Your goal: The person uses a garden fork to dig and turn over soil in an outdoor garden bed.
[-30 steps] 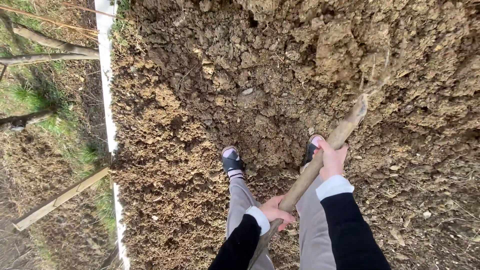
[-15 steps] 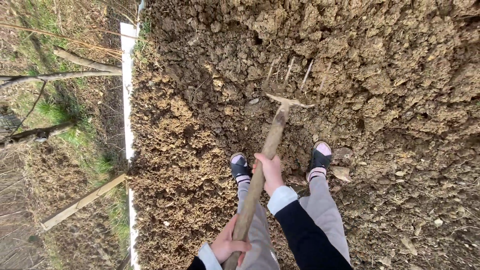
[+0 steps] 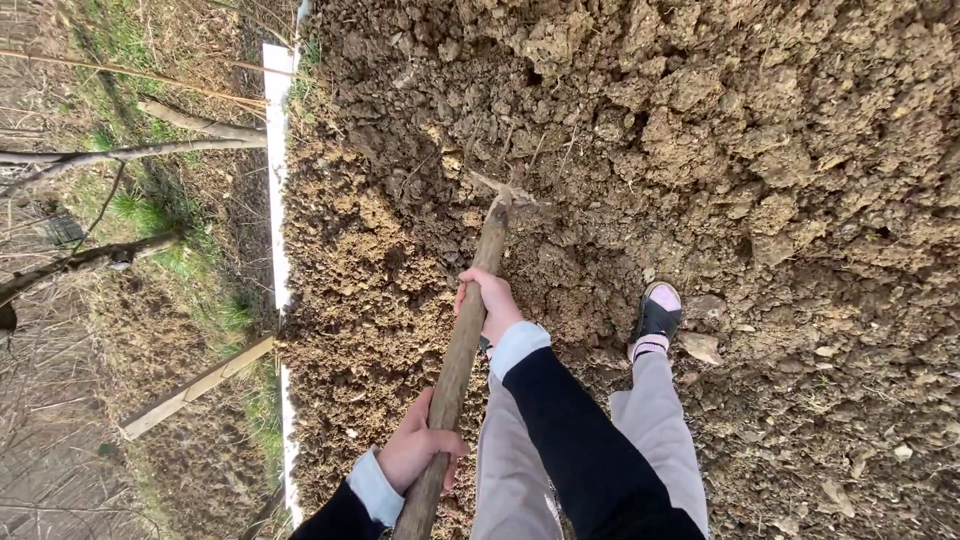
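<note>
Hands (image 3: pixel 455 385) closed around wooden handle (image 3: pixel 468 315)

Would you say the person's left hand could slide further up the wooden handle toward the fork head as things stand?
Probably only partway: the left hand grips the wooden handle low down, and the right hand is wrapped around it higher up, blocking the stretch toward the fork head.

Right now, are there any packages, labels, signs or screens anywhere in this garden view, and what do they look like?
None in view: no package, label, sign or screen.
What shows instead: both hands, left hand and right hand, grip a wooden fork handle whose head is sunk in clumpy brown soil.
A plain white border strip edges the bed on the left; it shows no markings.
</note>
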